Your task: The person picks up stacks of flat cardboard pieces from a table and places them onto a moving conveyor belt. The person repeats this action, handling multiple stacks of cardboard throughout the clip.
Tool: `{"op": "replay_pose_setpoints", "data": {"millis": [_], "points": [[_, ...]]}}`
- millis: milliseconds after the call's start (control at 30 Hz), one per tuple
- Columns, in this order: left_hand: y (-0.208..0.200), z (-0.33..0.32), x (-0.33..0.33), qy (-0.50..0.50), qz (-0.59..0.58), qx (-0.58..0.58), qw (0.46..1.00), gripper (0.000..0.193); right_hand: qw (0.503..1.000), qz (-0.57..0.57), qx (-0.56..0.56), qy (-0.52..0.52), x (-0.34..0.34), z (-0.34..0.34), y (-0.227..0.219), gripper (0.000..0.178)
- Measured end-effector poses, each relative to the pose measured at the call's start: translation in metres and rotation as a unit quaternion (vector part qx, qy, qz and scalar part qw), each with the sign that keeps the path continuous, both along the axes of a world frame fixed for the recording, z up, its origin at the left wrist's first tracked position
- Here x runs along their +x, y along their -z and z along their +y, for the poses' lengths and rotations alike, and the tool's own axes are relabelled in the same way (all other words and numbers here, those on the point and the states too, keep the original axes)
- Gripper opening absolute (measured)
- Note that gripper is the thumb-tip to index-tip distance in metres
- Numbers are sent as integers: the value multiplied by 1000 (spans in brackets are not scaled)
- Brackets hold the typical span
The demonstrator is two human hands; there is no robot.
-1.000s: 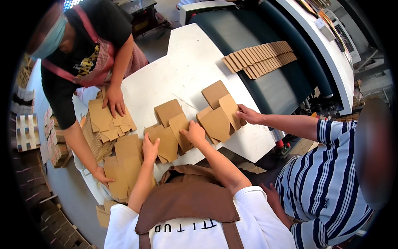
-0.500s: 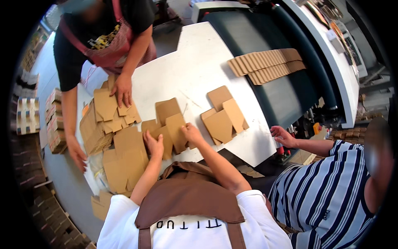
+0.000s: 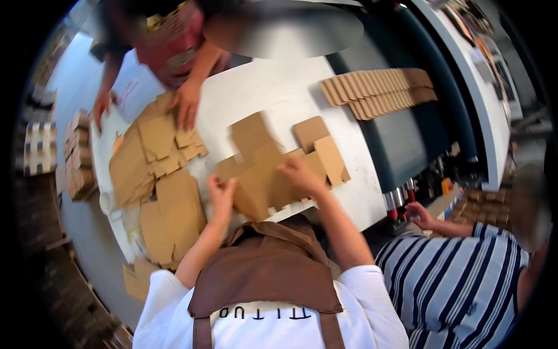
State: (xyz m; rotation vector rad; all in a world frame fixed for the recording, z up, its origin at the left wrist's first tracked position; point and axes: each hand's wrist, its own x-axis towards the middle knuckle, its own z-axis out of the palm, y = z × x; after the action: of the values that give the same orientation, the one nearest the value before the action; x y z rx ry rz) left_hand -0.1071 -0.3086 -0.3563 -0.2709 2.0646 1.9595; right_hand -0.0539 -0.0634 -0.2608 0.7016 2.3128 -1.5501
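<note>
- Cardboard piece (image 3: 258, 166), brown and flat with a large flap at its top, lies in the middle of the frame over the white desk (image 3: 232, 93); its lower part is blurred, and whether all of it rests on the surface cannot be told.
- Left hand (image 3: 221, 200) of the person is at the piece's left edge, its thumb and fingers apart; whether they touch the cardboard cannot be made out.
- Right hand (image 3: 302, 175) is at the piece's right side, fingers bent against it; blur hides whether they are clamped on it.
- Second cardboard piece (image 3: 330, 160) lies just beyond the right hand, partly covered from view.
- Lower cardboard stack (image 3: 174, 215) sits left of the left hand, on the desk.
- Upper cardboard heap (image 3: 154, 136) spreads loosely at centre left, and an aproned co-worker's hand (image 3: 187, 102) is at its upper edge.
- Overlapping row of cardboard (image 3: 381, 90) runs across the upper right, partly on a dark belt (image 3: 386, 145) and reaching over the desk's edge.
- Striped shirt (image 3: 450, 279) of another co-worker fills the lower right; that person's hand (image 3: 419, 216) is near the desk's right corner.
</note>
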Motion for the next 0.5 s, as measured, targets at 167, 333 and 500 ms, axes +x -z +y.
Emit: {"op": "replay_pose_setpoints", "data": {"millis": [167,333,500], "points": [[30,112,57,168,-131,-34,976,82,995,-18,-69,72,40,133,-21,30],[5,161,63,192,-174,-105,960,84,983,-132,74,103,69,193,65,39],[33,146,60,178,-181,-84,964,69,975,-128,-57,173,65,153,54,38]]}}
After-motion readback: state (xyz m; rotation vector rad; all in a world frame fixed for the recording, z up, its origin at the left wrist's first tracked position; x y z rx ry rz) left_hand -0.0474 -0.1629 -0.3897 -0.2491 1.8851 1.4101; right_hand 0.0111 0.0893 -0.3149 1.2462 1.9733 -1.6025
